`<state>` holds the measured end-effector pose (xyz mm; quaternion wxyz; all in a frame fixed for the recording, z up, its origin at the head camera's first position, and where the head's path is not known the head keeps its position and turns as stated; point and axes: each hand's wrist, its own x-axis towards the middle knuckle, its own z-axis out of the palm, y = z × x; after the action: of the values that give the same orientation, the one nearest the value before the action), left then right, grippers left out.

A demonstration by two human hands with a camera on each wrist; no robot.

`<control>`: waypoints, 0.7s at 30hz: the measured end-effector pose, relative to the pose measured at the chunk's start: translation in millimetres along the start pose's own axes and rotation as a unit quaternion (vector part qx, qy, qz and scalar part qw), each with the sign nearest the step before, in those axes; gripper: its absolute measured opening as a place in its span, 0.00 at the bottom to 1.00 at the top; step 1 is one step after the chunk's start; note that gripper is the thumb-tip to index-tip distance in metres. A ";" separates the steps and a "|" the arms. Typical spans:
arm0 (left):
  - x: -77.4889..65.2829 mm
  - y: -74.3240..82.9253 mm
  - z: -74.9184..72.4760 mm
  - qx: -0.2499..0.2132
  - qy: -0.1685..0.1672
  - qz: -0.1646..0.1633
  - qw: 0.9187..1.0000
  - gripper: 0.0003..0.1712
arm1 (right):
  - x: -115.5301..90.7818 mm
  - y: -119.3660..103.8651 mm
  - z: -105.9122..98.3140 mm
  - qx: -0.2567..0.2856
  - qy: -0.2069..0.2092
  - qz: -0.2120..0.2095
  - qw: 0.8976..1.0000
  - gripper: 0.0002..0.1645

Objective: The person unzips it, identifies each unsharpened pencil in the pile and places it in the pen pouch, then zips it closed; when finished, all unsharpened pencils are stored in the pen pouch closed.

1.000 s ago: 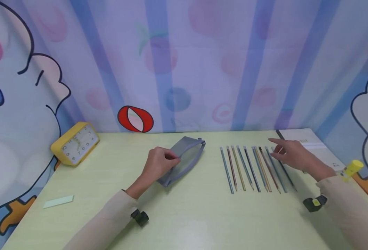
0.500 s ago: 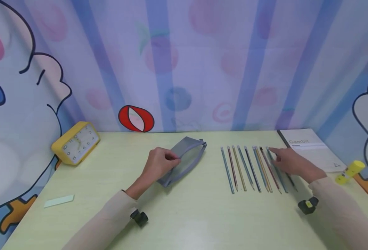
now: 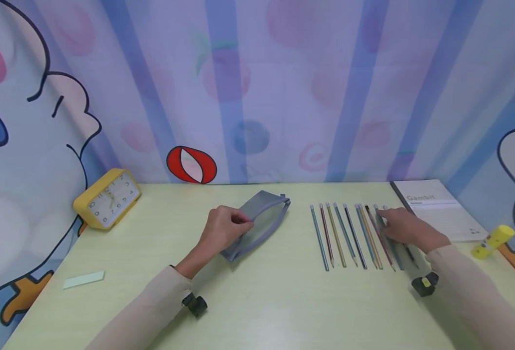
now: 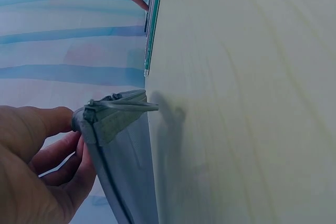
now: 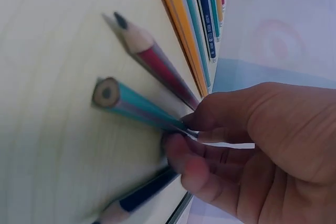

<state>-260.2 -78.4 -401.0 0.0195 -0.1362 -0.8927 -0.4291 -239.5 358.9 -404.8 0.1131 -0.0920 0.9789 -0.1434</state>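
My left hand (image 3: 222, 226) pinches the near edge of a grey zip pouch (image 3: 257, 201), whose mouth gapes open on the table. The left wrist view shows its thumb and fingers at the pouch's (image 4: 123, 156) upper corner. Over at the right, several pencils (image 3: 337, 236) lie side by side in a row. My right hand (image 3: 408, 228) bends over the right end of that row. Its thumb and index finger pinch a teal pencil (image 5: 139, 103) with a flat, unsharpened end. A sharpened red pencil (image 5: 160, 69) and a dark blue pencil (image 5: 149, 190) flank it.
Behind the right hand lies a white notebook (image 3: 441, 209), with a yellow glue stick (image 3: 493, 241) beside it. A yellow clock (image 3: 108, 199) stands at the back left. Nearer on the left is a pale green strip (image 3: 83, 280). A patterned curtain (image 3: 283, 97) closes off the back.
My right hand has come left and down from above the row's right end onto the teal pencil, its pointing fingers now closed together. The left hand and pouch stay in place.
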 end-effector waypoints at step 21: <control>1.2 -4.6 -1.3 0.000 0.006 0.007 1.000 0.05 | -5.6 -2.8 -23.3 0.060 0.001 0.010 0.998 0.44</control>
<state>-262.6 -81.8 -403.4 0.0282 -0.1397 -0.8917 -0.4296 -239.6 363.6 -381.1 0.1188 -0.0747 0.9695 -0.2012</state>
